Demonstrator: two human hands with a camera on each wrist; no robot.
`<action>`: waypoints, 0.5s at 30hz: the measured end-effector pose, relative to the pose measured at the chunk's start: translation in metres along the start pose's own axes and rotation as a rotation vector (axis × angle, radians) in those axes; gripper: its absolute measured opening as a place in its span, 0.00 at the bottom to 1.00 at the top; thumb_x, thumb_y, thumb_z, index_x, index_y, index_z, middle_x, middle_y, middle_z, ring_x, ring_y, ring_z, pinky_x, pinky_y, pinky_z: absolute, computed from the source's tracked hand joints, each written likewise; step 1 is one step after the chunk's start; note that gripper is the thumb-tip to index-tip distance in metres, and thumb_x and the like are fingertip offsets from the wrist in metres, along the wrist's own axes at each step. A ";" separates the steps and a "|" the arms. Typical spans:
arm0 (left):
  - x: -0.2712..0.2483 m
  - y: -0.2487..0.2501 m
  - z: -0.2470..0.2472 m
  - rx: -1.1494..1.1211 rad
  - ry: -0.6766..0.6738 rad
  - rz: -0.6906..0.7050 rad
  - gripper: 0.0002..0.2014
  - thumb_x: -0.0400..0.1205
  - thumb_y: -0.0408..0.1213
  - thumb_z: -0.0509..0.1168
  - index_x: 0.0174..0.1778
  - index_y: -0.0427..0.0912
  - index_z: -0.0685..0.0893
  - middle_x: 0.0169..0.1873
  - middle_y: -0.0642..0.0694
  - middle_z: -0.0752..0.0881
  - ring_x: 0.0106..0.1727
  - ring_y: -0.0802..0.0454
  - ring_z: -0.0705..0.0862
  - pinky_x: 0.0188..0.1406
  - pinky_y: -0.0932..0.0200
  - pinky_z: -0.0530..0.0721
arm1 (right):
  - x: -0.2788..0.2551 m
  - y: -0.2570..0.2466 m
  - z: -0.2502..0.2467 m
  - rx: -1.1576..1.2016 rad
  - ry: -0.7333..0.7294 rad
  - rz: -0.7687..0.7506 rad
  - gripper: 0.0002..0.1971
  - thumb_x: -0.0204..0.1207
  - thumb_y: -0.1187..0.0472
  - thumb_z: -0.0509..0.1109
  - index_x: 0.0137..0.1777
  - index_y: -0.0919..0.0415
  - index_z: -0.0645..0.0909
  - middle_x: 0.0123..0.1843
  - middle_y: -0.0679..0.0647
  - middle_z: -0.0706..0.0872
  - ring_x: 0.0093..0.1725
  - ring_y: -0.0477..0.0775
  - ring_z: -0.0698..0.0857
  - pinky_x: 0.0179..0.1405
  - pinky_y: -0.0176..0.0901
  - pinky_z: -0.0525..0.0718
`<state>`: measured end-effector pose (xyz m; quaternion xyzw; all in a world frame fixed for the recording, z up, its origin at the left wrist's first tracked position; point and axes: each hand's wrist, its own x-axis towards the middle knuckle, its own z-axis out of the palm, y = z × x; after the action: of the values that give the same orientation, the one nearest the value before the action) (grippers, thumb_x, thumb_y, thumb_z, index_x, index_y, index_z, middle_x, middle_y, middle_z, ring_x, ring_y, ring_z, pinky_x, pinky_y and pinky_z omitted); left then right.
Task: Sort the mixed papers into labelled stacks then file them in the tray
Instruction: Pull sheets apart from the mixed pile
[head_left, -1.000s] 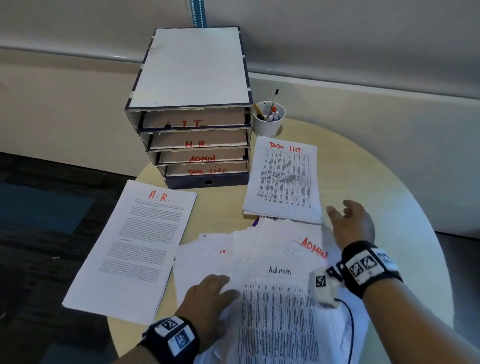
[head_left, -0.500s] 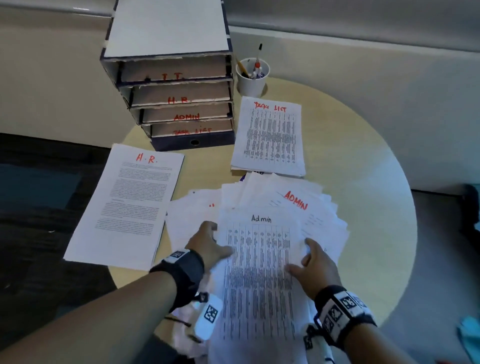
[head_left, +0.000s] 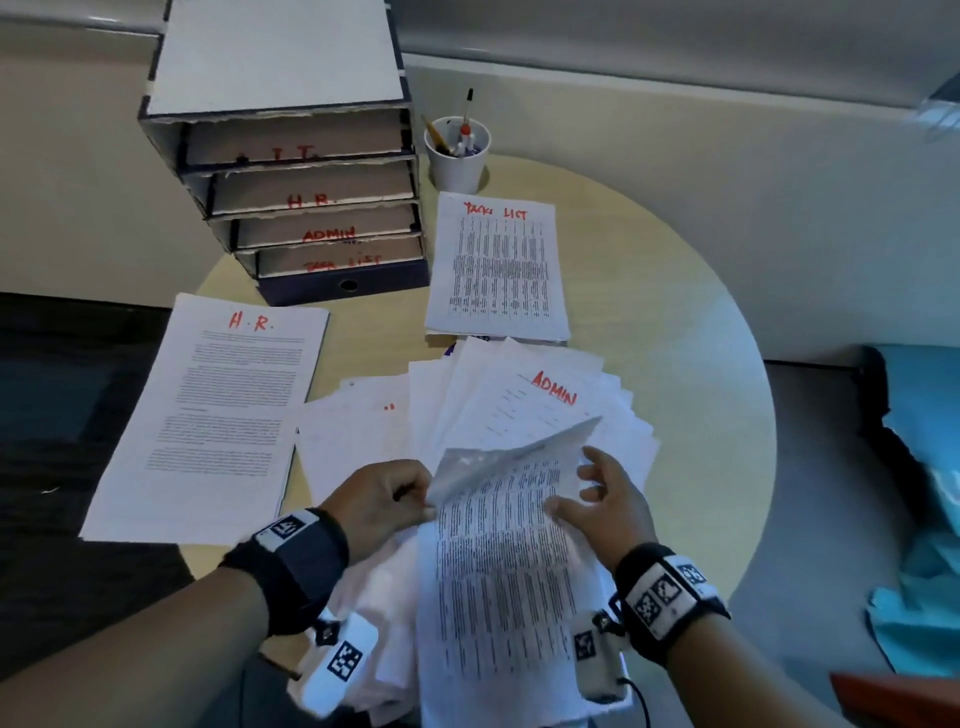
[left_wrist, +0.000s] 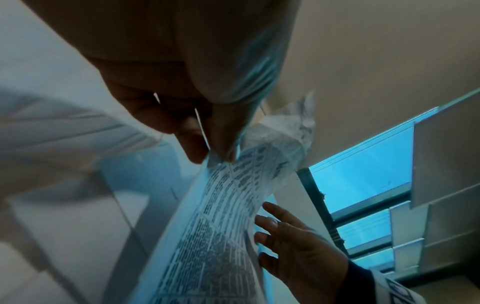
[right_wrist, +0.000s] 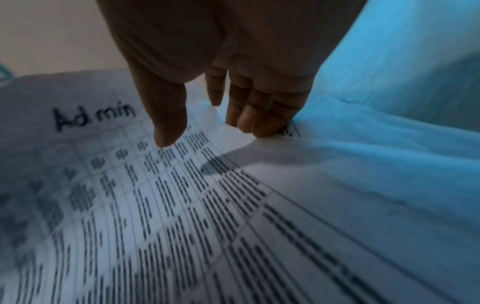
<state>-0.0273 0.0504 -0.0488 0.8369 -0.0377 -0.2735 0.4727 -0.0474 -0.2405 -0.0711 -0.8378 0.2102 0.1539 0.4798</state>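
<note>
My left hand pinched the Admin sheet at its top corner. My right hand stayed loose, fingers touching its edge. It felt thin and floppy, so I should hold both sides.

I see the Admin sheet, a printed table, lifted off the fanned mixed papers, its top edge curled over. H.R. stack lies flat, left. Task List stack lies beside the filing tray, slots marked I.T., H.R., Admin, Task List.
</note>
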 end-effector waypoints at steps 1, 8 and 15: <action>-0.001 0.004 0.000 -0.026 -0.047 0.010 0.21 0.78 0.31 0.75 0.27 0.57 0.76 0.23 0.59 0.71 0.28 0.63 0.68 0.31 0.68 0.68 | -0.001 0.004 -0.004 0.061 0.005 0.011 0.37 0.68 0.57 0.84 0.76 0.46 0.72 0.60 0.46 0.83 0.55 0.49 0.84 0.52 0.40 0.82; 0.025 0.026 -0.008 0.056 -0.085 -0.027 0.18 0.82 0.24 0.65 0.34 0.52 0.82 0.30 0.62 0.82 0.36 0.67 0.78 0.39 0.71 0.73 | -0.005 0.026 -0.034 0.356 -0.050 0.212 0.10 0.72 0.72 0.78 0.53 0.67 0.87 0.47 0.63 0.93 0.40 0.58 0.92 0.38 0.47 0.88; 0.071 0.037 0.030 0.447 0.102 -0.282 0.32 0.76 0.47 0.73 0.72 0.43 0.69 0.63 0.40 0.74 0.60 0.38 0.79 0.53 0.49 0.81 | -0.004 0.042 -0.034 0.258 -0.015 0.178 0.07 0.74 0.68 0.78 0.52 0.63 0.88 0.46 0.58 0.94 0.50 0.65 0.91 0.57 0.60 0.88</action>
<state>0.0256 -0.0162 -0.0608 0.9302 0.0435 -0.2788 0.2347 -0.0700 -0.2878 -0.0836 -0.7460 0.2982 0.1737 0.5695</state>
